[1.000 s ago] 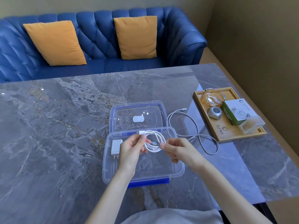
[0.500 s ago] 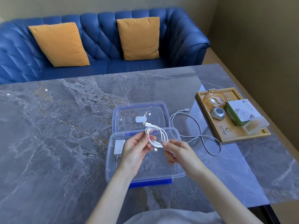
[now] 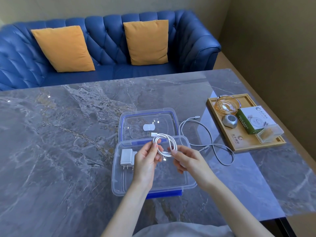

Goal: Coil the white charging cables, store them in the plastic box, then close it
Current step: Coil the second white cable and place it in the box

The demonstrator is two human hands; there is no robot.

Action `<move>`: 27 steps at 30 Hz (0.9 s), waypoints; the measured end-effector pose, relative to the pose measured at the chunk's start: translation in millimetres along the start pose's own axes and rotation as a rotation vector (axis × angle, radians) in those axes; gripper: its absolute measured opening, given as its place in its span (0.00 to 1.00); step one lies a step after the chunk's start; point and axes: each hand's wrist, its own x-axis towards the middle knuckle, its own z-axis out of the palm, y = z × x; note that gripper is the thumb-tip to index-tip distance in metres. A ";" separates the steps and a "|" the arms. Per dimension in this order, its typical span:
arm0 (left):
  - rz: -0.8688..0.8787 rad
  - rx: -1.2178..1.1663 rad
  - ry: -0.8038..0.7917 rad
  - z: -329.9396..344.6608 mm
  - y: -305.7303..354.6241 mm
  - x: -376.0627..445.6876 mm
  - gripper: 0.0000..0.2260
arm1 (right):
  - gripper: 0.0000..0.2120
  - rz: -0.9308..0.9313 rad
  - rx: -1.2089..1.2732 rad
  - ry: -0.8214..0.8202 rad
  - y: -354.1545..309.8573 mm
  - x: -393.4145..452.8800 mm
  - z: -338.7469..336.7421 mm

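A coiled white cable (image 3: 165,142) is held above the open clear plastic box (image 3: 118,175). My left hand (image 3: 147,158) pinches the coil's left side and my right hand (image 3: 186,159) pinches its right side. One plug end sticks out at the coil's top left. The box's lid (image 3: 148,124), edged in blue, lies flat behind the box. A white charger plug (image 3: 126,157) lies inside the box at the left. A second white cable (image 3: 210,141) lies loose on the table to the right of the box.
A wooden tray (image 3: 239,142) at the right holds a glass bowl (image 3: 227,105), a grey rounded object (image 3: 229,121), a green and white carton (image 3: 254,119) and a small clear box (image 3: 269,135). A blue sofa with two orange cushions stands behind the marble table (image 3: 59,134).
The coil has been raised a little and turned more upright between both hands. The view has shifted slightly.
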 end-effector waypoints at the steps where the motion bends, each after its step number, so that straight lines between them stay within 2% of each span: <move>1: -0.008 -0.007 -0.009 -1.7 0.9 -0.1 0.10 | 0.11 0.016 0.036 -0.011 0.3 -0.7 -2.4; 4: -0.023 -0.055 -0.026 -5.9 4.0 0.5 0.09 | 0.12 0.073 0.148 -0.057 -0.6 -2.6 -11.3; 9: -0.026 -0.140 -0.053 2.1 5.3 -3.1 0.08 | 0.08 0.110 0.129 -0.115 -0.6 -3.1 -12.2; 13: 0.004 -0.157 -0.062 11.4 3.7 -5.9 0.07 | 0.07 0.275 0.481 -0.136 -4.7 -0.6 -10.1; 17: 0.058 -0.099 -0.034 12.4 0.2 -4.2 0.07 | 0.08 0.423 0.746 -0.040 -18.6 -0.5 -7.5; 20: 0.112 0.025 0.018 10.9 -5.7 -4.8 0.06 | 0.05 0.445 0.838 0.067 -24.8 -0.5 0.2; 27: 0.283 0.354 0.093 7.4 -17.3 -9.9 0.09 | 0.13 0.436 1.005 0.281 -24.5 2.4 10.6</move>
